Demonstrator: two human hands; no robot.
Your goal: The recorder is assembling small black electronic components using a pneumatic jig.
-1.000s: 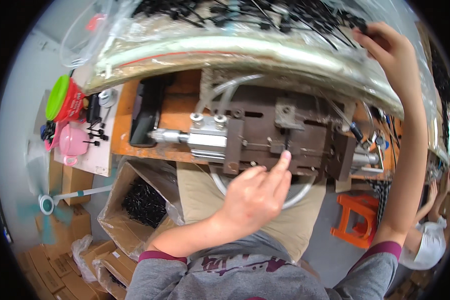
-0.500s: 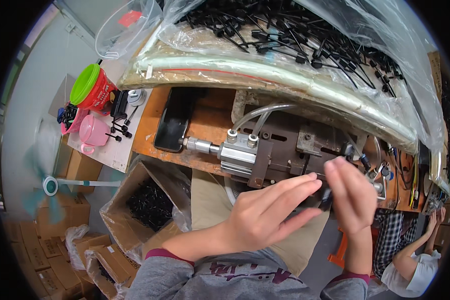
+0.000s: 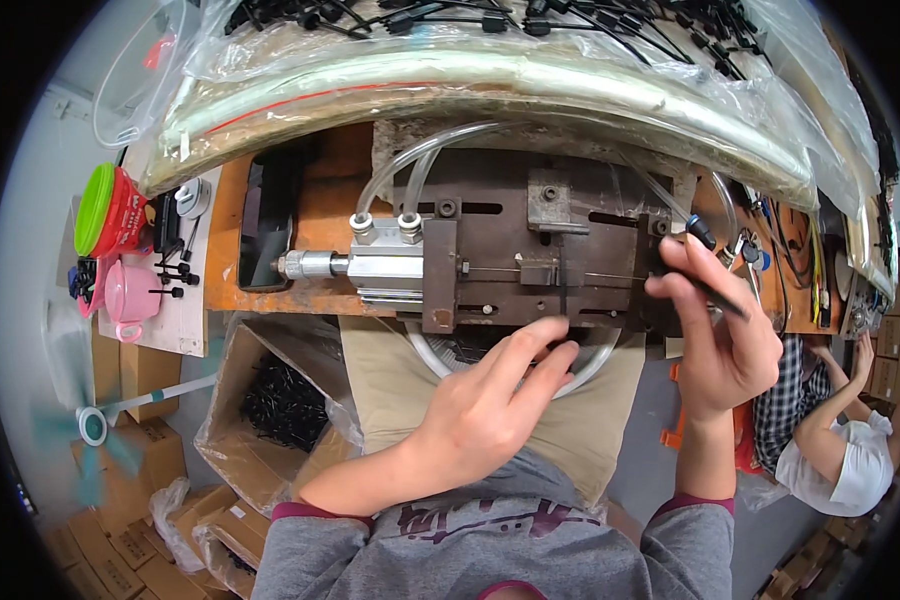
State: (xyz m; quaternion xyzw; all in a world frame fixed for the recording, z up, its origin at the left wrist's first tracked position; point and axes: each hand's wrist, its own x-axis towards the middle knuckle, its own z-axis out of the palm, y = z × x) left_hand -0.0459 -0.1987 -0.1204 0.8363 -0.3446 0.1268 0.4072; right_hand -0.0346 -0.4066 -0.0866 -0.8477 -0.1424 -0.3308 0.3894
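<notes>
A slim black rod-like piece (image 3: 720, 298) lies in my right hand (image 3: 725, 345), whose fingers are curled round it at the right end of a dark metal fixture (image 3: 515, 215). My left hand (image 3: 485, 405) is at the fixture's front edge with its fingers bent together; what they hold, if anything, is hidden. Just beyond its fingertips a thin black strip (image 3: 564, 280) crosses the fixture beside a small metal block (image 3: 538, 272). A silver pneumatic cylinder (image 3: 385, 265) with clear hoses (image 3: 410, 150) is mounted at the fixture's left.
Black stemmed parts (image 3: 490, 22) lie on a plastic-covered tray (image 3: 470, 80) above the bench. A phone (image 3: 268, 225) rests left of the cylinder. Farther left stand a red bucket (image 3: 125, 215) and pink cup (image 3: 130, 295). An open carton (image 3: 230, 400) of black pieces is below. Another person (image 3: 840, 455) sits at right.
My hands have drawn apart: the left went toward the fixture's front edge, the right stays at its right end with the black piece. The view has shifted, moving the bench leftward and up.
</notes>
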